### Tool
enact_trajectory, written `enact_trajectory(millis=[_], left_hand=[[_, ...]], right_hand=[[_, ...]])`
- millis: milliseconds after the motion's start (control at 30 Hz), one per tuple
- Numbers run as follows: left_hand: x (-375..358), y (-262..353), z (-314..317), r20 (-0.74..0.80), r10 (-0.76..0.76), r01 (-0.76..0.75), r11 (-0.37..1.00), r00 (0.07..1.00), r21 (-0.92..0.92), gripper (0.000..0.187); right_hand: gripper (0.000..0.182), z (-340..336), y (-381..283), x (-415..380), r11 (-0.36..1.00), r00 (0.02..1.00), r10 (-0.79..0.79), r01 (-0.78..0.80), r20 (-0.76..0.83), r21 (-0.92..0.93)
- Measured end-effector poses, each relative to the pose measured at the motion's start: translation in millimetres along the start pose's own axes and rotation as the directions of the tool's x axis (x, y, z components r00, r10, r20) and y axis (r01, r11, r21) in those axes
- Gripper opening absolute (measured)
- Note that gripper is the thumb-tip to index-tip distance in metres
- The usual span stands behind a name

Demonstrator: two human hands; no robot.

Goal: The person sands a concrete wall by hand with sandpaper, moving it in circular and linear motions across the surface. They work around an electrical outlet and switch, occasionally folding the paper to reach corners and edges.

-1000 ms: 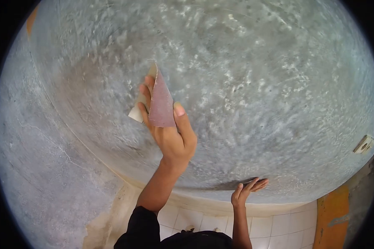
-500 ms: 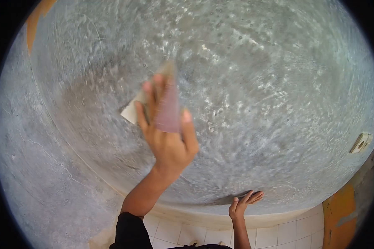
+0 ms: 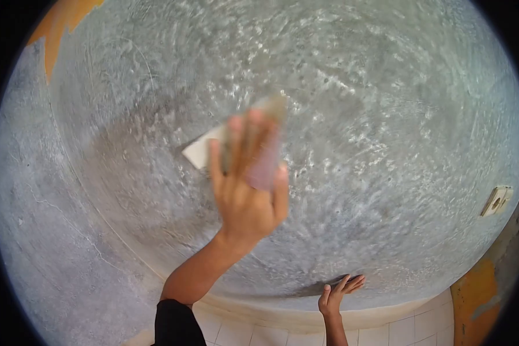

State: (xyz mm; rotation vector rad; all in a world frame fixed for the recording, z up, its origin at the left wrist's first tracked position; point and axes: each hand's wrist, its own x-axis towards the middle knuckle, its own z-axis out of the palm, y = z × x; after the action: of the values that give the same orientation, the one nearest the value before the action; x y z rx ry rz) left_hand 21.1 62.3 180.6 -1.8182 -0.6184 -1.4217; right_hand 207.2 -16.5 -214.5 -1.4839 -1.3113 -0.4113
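Observation:
My left hand [image 3: 245, 193] presses a folded sheet of sandpaper [image 3: 263, 167] against the grey plastered wall [image 3: 352, 150]. Its fingers lie over the sheet, blurred by motion, with the thumb at the right edge. A pale corner of the sheet sticks out left of the fingers, and a purplish-brown face shows by the thumb. Lower down on the right, my right hand [image 3: 336, 297] rests on the wall with its fingers stretched out and nothing in it.
A wall socket [image 3: 497, 200] sits at the right. Orange paint patches show at the top left [image 3: 60, 29] and lower right [image 3: 476, 297]. Along the wall's foot runs a pale ledge [image 3: 380, 315], above white floor tiles [image 3: 406, 331]. Another grey wall [image 3: 34, 230] meets this one at the left.
My left hand and the sandpaper have moved to the right across the wall, and the sheet has turned clockwise. My right hand stays on the wall while the view shifts slightly.

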Motion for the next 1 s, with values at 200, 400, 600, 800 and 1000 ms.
enact_trajectory(millis=[200,400,600,800,1000], left_hand=[[25,-25,-6,-0.136,-0.084,0.092,0.994,0.987,0.053,0.050],[27,-29,-17,0.005,0.045,-0.045,0.997,0.999,0.067,0.049],[28,-23,-27,0.121,0.147,-0.156,0.985,0.982,0.074,0.049],[22,-24,-31,0.144,0.149,-0.158,0.986,0.978,0.053,0.048],[43,-47,-30,-0.031,0.022,-0.017,0.988,0.999,0.156,0.049]], right_hand=[[0.073,-1,0,-1,0.999,0.999,0.031,-0.031,0.026,0.008],[0.072,-2,0,6,0.999,1.000,0.007,-0.007,0.015,-0.032],[0.073,-3,-2,3,0.999,1.000,0.016,-0.016,0.017,-0.038],[0.076,-4,-3,1,0.998,1.000,0.017,-0.017,0.009,-0.060],[0.074,-5,-3,1,0.999,0.999,0.031,-0.031,0.018,-0.038]])
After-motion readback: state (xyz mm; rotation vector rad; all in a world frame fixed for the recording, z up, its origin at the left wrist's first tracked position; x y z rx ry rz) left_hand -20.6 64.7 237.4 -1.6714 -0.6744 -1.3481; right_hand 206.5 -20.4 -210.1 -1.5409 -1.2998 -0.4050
